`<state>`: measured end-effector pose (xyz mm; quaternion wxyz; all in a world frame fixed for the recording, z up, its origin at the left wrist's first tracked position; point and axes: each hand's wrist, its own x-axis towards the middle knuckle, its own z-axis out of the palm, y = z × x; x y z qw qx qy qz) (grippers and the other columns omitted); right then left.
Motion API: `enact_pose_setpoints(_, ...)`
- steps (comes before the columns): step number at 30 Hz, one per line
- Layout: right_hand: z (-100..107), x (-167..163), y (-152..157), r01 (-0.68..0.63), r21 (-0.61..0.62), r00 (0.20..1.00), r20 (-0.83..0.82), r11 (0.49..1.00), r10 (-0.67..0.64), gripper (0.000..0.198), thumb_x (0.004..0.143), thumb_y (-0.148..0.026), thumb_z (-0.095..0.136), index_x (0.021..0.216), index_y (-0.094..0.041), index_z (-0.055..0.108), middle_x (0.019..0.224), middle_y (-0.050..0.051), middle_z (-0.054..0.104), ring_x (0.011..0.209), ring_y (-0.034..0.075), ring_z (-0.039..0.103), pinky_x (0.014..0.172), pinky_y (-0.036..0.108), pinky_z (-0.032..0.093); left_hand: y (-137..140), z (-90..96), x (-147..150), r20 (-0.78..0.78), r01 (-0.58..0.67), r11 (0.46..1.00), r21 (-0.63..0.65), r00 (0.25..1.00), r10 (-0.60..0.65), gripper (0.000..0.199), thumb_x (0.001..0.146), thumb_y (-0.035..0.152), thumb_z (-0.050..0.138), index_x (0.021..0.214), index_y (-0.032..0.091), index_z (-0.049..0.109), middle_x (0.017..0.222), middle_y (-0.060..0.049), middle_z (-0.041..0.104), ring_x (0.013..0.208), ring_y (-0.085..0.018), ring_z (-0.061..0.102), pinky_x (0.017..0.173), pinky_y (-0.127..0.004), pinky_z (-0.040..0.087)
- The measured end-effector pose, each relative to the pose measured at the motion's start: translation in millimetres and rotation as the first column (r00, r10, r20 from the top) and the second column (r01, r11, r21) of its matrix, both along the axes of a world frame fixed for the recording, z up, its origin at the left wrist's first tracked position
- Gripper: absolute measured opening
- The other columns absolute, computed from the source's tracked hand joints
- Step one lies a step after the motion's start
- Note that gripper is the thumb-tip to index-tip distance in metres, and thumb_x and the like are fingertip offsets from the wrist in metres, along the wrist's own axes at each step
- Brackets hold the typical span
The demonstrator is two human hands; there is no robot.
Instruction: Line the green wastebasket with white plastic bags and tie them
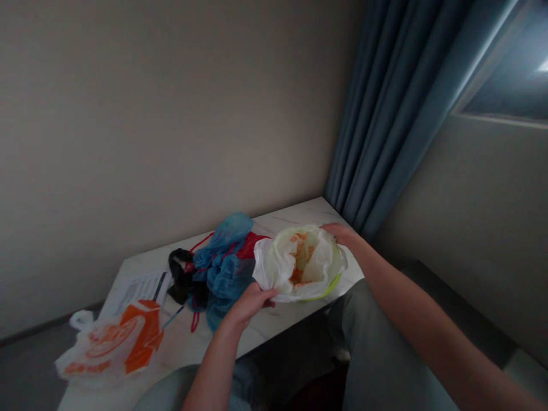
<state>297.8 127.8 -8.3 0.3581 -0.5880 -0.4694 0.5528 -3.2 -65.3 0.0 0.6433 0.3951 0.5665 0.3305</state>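
A white plastic bag (280,268) with orange print inside is spread open at the table's right part. It lies over a yellow-green round rim (327,289), most of which it hides. My left hand (252,299) pinches the bag's near left edge between thumb and fingers. At the far right edge, my right hand (341,233) is closed on the bag, its fingers partly hidden behind the plastic. Just left of the bag are crumpled blue plastic bags (229,274), with a red bag (252,245) and a black bag (182,279) among them.
On the white marbled table (268,331), a white bag with orange print (111,345) and a printed sheet (139,291) lie at the left, near a thin blue stick (173,315). A wall stands behind; a blue curtain (385,114) hangs at right.
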Motion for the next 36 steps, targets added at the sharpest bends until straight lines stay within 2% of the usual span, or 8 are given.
enact_pose_setpoints(5, 10.4, -12.4, -4.2, 0.124, 0.217, 0.986, 0.079, 0.968, -0.144, 0.005, 0.072, -0.025, 0.07, 0.071, -0.021, 0.068, 0.07, 0.001, 0.069, 0.072, 0.019, 0.064, 0.069, 0.029, 0.05, 1.0, -0.7, 5.1, -0.17, 0.094, 0.984, 0.15, 0.983, -0.068, 0.046, 0.066, 0.019, 0.073, 0.111, 0.014, 0.068, 0.112, -0.012, 0.073, 0.1, -0.027, 0.067, 0.09, -0.038, 0.052)
enact_pose_setpoints(10, 17.4, -36.1, -19.4, 0.041, 0.49, 0.999, -0.024, 0.871, -0.034, 0.019, 0.072, -0.038, 0.07, 0.079, -0.021, 0.07, 0.077, 0.0, 0.07, 0.073, 0.017, 0.062, 0.071, 0.03, 0.049, 3.2, -7.5, 7.0, -0.181, 0.182, 0.949, 0.256, 0.974, -0.137, 0.05, 0.068, 0.016, 0.068, 0.117, 0.016, 0.066, 0.118, -0.009, 0.072, 0.111, -0.029, 0.065, 0.098, -0.042, 0.049)
enact_pose_setpoints(15, 21.0, -43.6, -30.2, 0.035, 0.323, 0.942, -0.327, 0.946, 0.077, 0.028, 0.071, -0.047, 0.074, 0.082, -0.023, 0.064, 0.069, -0.004, 0.065, 0.06, 0.014, 0.059, 0.06, 0.027, 0.048, 4.7, -4.8, 7.4, -0.197, 0.146, 0.941, 0.306, 0.976, -0.087, 0.045, 0.068, 0.016, 0.067, 0.113, 0.017, 0.068, 0.113, -0.01, 0.073, 0.106, -0.03, 0.067, 0.1, -0.045, 0.047)
enact_pose_setpoints(21, 34.5, -38.5, -33.9, 0.015, 0.162, 0.876, -0.478, 0.987, 0.065, 0.031, 0.067, -0.044, 0.076, 0.085, -0.023, 0.063, 0.08, -0.001, 0.069, 0.069, 0.017, 0.063, 0.066, 0.03, 0.052, 8.6, -8.4, 7.2, -0.153, 0.05, 0.923, 0.382, 0.988, 0.01, 0.057, 0.066, 0.019, 0.074, 0.121, 0.018, 0.063, 0.126, -0.013, 0.067, 0.12, -0.032, 0.06, 0.111, -0.049, 0.038)
enact_pose_setpoints(24, 35.2, -35.9, -35.5, 0.064, 0.15, 0.919, -0.393, 0.987, 0.0, 0.029, 0.066, -0.043, 0.076, 0.082, -0.023, 0.062, 0.073, -0.002, 0.068, 0.065, 0.017, 0.062, 0.062, 0.028, 0.05, 12.4, -10.6, 5.9, -0.165, -0.086, 0.903, 0.42, 0.972, 0.169, 0.072, 0.062, 0.016, 0.077, 0.13, 0.017, 0.054, 0.134, -0.015, 0.06, 0.128, -0.033, 0.054, 0.114, -0.051, 0.033)
enact_pose_setpoints(27, 33.1, -27.0, -36.8, 0.19, 0.177, 0.95, -0.28, 0.966, -0.136, 0.027, 0.067, -0.043, 0.073, 0.081, -0.023, 0.061, 0.07, -0.003, 0.065, 0.064, 0.017, 0.06, 0.06, 0.027, 0.048, 16.6, -7.5, 4.5, -0.166, -0.196, 0.868, 0.457, 0.94, 0.3, 0.073, 0.067, 0.022, 0.077, 0.134, 0.02, 0.047, 0.134, -0.015, 0.058, 0.122, -0.031, 0.058, 0.107, -0.05, 0.042)
enact_pose_setpoints(32, 31.6, 5.6, -52.3, 0.401, 0.216, 0.915, -0.05, 0.89, -0.4, 0.026, 0.068, -0.041, 0.07, 0.082, -0.022, 0.061, 0.078, 0.002, 0.067, 0.075, 0.019, 0.061, 0.063, 0.028, 0.047, 27.9, -1.6, 1.1, -0.23, -0.186, 0.81, 0.556, 0.902, 0.365, 0.056, 0.072, 0.035, 0.075, 0.122, 0.02, 0.055, 0.125, -0.013, 0.061, 0.11, -0.028, 0.062, 0.09, -0.043, 0.052)
enact_pose_setpoints(36, 25.3, 33.0, -86.7, 0.216, 0.047, 0.966, 0.135, 0.975, -0.22, 0.028, 0.074, -0.045, 0.069, 0.079, -0.018, 0.065, 0.08, 0.006, 0.07, 0.073, 0.019, 0.061, 0.06, 0.028, 0.046, 38.1, -0.8, -0.5, -0.347, -0.178, 0.776, 0.605, 0.818, 0.458, 0.036, 0.076, 0.045, 0.069, 0.099, 0.018, 0.066, 0.098, -0.008, 0.069, 0.093, -0.026, 0.064, 0.088, -0.041, 0.049)
